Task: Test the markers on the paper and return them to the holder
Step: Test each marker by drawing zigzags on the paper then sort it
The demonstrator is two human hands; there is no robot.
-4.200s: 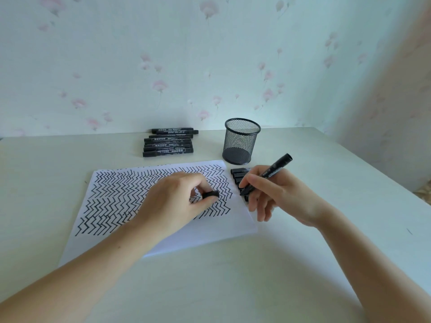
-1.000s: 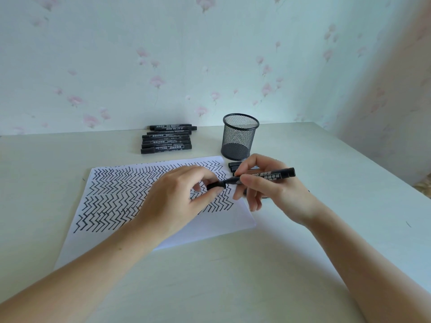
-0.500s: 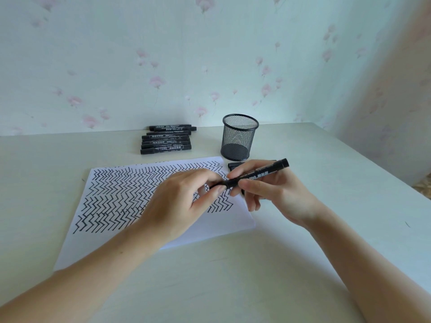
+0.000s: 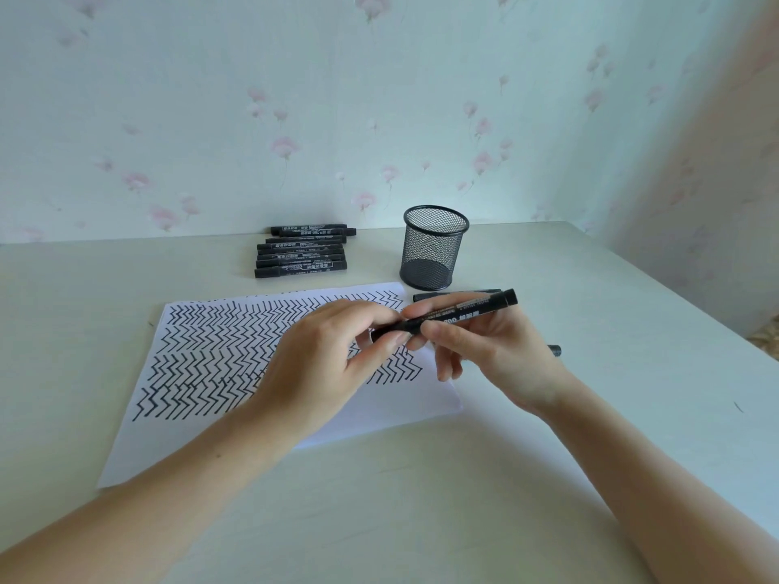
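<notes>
My right hand [image 4: 484, 351] grips the marker [image 4: 455, 316] by its barrel, thumb under, index on top, the marker lying nearly level above the paper [image 4: 202, 373]. My left hand [image 4: 333, 364] pinches the marker's left end between thumb and forefinger; the cap is on that end, cannot tell if it is fully seated. The two hands are together, fingertips almost touching, just in front of the mesh holder [image 4: 434, 248].

Versus 4.2 s ago: then the hands were apart, left hand with the loose cap, right hand with the marker tilted up, tip toward the paper. One second ago the cap was meeting the tip. Now cap and marker are joined in line and the far end sits a bit higher and closer to the holder.

The paper lies left-front of the holder, covered in black zigzag rows, same place as before. A row of markers [image 4: 301, 250] lies left of the holder toward the wall [image 4: 379, 99], unmoved. More markers [image 4: 455, 293] lie just right-front of the holder, mostly hidden behind my right hand; one end [image 4: 555, 350] pokes out past the wrist. The holder stands upright on the table [image 4: 421, 499], nothing visible in it.
</notes>
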